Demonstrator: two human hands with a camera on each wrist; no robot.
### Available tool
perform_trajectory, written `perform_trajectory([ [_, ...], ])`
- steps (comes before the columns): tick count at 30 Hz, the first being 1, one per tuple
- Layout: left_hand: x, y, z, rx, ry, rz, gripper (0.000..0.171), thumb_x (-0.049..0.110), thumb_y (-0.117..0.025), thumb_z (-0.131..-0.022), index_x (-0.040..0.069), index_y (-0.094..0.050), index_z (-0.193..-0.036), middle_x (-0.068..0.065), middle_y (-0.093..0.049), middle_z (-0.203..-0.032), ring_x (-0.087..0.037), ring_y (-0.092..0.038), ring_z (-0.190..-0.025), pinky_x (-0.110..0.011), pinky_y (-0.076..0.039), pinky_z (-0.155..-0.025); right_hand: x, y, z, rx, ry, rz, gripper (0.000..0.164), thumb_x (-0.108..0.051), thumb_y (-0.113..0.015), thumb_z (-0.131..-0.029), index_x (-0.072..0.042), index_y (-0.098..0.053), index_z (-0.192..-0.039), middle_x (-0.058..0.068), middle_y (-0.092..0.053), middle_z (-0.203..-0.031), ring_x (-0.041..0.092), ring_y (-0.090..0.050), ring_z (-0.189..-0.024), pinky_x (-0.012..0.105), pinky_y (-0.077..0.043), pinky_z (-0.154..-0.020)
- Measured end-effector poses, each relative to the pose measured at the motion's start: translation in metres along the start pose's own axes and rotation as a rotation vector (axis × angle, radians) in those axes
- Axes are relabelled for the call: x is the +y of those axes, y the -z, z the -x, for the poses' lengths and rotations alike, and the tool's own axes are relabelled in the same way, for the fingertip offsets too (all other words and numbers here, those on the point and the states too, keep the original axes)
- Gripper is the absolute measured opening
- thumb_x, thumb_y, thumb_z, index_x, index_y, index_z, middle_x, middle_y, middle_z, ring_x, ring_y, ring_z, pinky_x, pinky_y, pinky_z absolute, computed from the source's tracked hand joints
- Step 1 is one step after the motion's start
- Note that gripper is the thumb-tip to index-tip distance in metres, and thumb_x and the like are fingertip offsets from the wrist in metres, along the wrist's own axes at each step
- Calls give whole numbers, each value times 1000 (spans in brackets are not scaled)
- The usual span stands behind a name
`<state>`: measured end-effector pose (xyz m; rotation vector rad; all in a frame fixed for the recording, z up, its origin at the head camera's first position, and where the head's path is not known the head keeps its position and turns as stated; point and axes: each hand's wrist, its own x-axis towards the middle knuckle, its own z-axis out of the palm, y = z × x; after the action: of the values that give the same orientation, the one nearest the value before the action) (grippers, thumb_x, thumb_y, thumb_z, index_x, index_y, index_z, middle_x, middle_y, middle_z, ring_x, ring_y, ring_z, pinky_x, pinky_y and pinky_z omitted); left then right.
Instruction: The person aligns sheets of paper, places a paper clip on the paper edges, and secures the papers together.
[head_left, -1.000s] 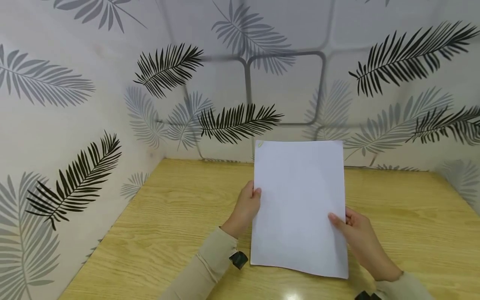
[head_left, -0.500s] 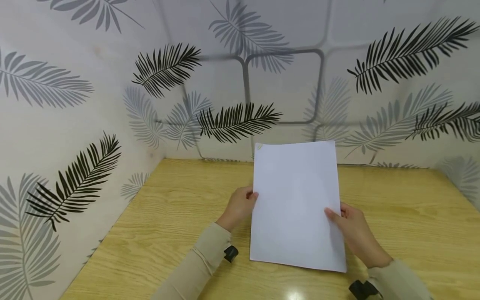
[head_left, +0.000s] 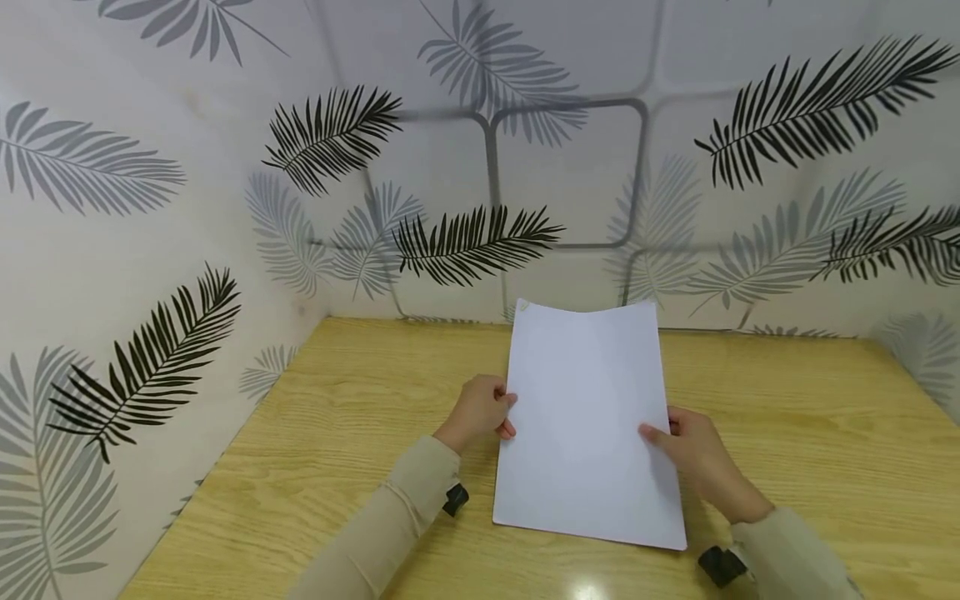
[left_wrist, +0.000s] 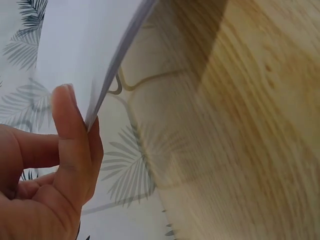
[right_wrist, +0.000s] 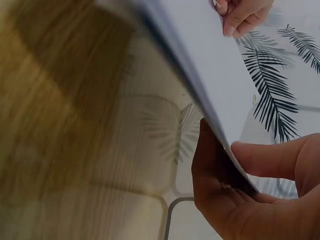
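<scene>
A stack of white paper sheets (head_left: 585,425) is held up, tilted over the table, its blank front toward me. A small yellowish paper clip (head_left: 522,306) sits at its top left corner. My left hand (head_left: 477,410) pinches the left edge about halfway down, thumb in front. On the opposite edge, slightly lower, my right hand (head_left: 705,457) grips with its thumb (right_wrist: 265,157) across the front and the fingers behind. The layered edge of the stack (left_wrist: 122,47) shows in the left wrist view. Its top edge bows downward in the middle.
A wood-grain table (head_left: 360,392) lies beneath the paper, backed by a wall (head_left: 585,183) with a leaf pattern. Another patterned wall (head_left: 150,275) runs along the left side. Dark wrist devices (head_left: 722,567) sit at both sleeves.
The stack's top edge has lowered and gone from straight to bowed, and its right side has shifted left. Both hands have moved a little leftward, keeping hold of the edges.
</scene>
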<state>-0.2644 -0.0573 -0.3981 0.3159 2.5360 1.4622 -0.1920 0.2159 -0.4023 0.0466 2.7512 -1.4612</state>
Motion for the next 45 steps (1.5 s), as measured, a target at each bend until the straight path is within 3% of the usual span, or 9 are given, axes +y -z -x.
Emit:
perform_trajectory([
  [8, -6, -9, -2, 41, -35, -94, 22, -5, -55, -93, 0, -47, -72, -11, -59, -53, -10, -54, -39, -30, -52, -48, 10, 1, -13, -34, 136, 262, 34, -11, -68, -89, 18, -60, -104, 18, -66, -84, 23, -57, -75, 33, -47, -62],
  [15, -8, -15, -1, 60, -29, -189, 25, -7, -54, -92, 1, -46, -70, -8, -56, -50, -11, -52, -39, -20, -40, -41, 12, -4, -17, -59, 145, 312, 23, -11, -74, -84, 7, -60, -82, 5, -55, -69, 18, -47, -65, 31, -41, -57],
  [25, -9, -22, -1, 105, -35, -339, 11, -6, -60, -89, -5, -54, -79, -5, -53, -49, -11, -49, -38, -20, -40, -41, 8, -9, -18, -65, 124, 347, 21, -6, -76, -80, 4, -59, -73, 5, -55, -66, 17, -47, -61, 30, -41, -54],
  [27, -8, -24, 0, 102, -24, -396, 10, -3, -63, -88, -11, -56, -90, -11, -58, -56, -17, -55, -45, -23, -44, -44, 9, -9, -18, -57, 120, 362, 24, -5, -76, -79, 2, -56, -68, 5, -54, -64, 18, -47, -60, 30, -40, -53],
  [30, -6, -25, 1, 89, -17, -491, 37, 1, -69, -86, -18, -53, -114, -23, -67, -88, -28, -67, -75, -30, -54, -63, 8, -8, -18, -58, 98, 381, 26, -4, -76, -80, 1, -54, -66, 6, -53, -63, 18, -47, -58, 30, -41, -52],
  [33, -3, -28, 2, 67, -21, -548, 54, 5, -76, -82, -18, -50, -123, -29, -62, -111, -35, -63, -99, -37, -54, -80, 8, -9, -19, -66, 66, 401, 25, -3, -75, -80, 4, -56, -66, 7, -54, -58, 17, -49, -53, 29, -42, -49],
  [40, -1, -31, 1, 1, 0, -650, 49, 14, -84, -75, -14, -57, -106, -21, -63, -92, -29, -64, -87, -33, -53, -72, 6, -11, -22, -63, 17, 450, 28, -5, -76, -80, 6, -54, -67, 9, -52, -60, 18, -49, -52, 27, -42, -48],
  [45, -4, -31, -1, -23, 20, -673, 46, 17, -82, -78, -14, -60, -105, -22, -62, -99, -30, -62, -93, -35, -52, -79, 6, -14, -25, -50, -6, 463, 31, -6, -78, -80, 11, -53, -75, 13, -53, -66, 21, -52, -55, 29, -43, -51],
])
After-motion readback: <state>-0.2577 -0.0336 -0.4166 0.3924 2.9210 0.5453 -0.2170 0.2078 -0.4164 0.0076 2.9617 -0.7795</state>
